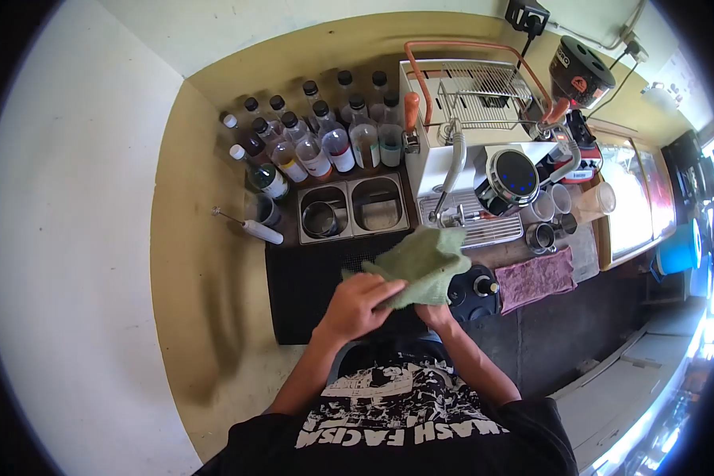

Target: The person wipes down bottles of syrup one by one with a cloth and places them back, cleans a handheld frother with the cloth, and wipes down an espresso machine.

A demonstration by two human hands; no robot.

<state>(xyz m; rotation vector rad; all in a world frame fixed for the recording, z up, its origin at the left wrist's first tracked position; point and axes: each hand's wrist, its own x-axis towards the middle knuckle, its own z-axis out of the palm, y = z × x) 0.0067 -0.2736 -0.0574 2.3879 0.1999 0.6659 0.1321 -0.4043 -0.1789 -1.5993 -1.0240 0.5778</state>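
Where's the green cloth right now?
Head view, just right of centre: the green cloth has the left hand at its near-left edge and the right hand partly hidden beneath, the espresso machine beyond.

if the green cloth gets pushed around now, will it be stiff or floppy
The green cloth will probably flop and fold, given its wavy edge beyond the left hand. It's likely light, looking thin, and its matte surface suggests little slipperiness.

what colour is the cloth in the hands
The cloth is pale green, best seen in the head view.
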